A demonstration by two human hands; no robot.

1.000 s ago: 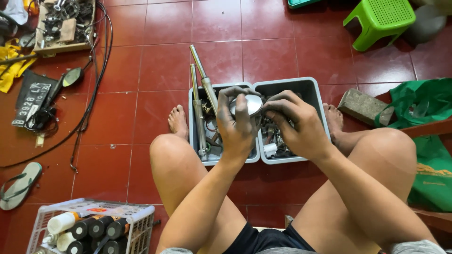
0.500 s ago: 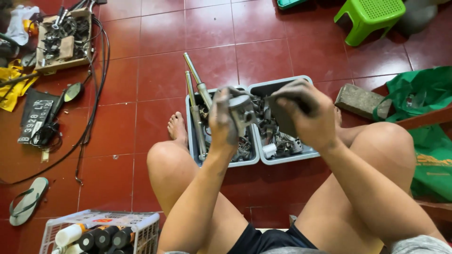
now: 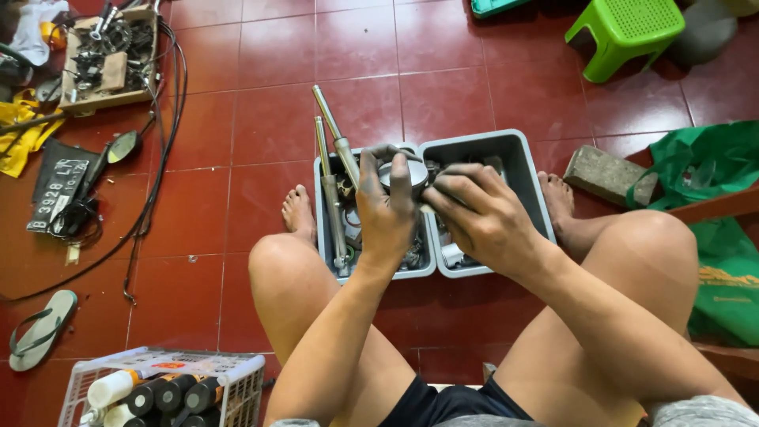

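Note:
I sit over two grey plastic bins [image 3: 518,150] on a red tile floor, one foot at each side. My left hand [image 3: 386,209] grips a round grey metal part [image 3: 402,171] above the seam between the bins. My right hand [image 3: 478,217], smeared with grease, closes on the same part from the right. The left bin [image 3: 328,257] holds two long metal fork tubes [image 3: 336,146] that stick out toward the far side, plus several small metal parts. What lies in the right bin is mostly hidden by my right hand.
A white wire basket [image 3: 237,372] with spray cans and tubes stands near my left knee. Black cables [image 3: 154,190], a mirror, a plate and a wooden tray of parts [image 3: 103,55] lie at far left. A sandal [image 3: 39,328], brick [image 3: 609,174], green bag [image 3: 704,170] and green stool [image 3: 624,32] surround me.
Both hands stay on the round part above the bins. They lifted it slightly half a second ago and have come back down, with my right hand shifting over its right side.

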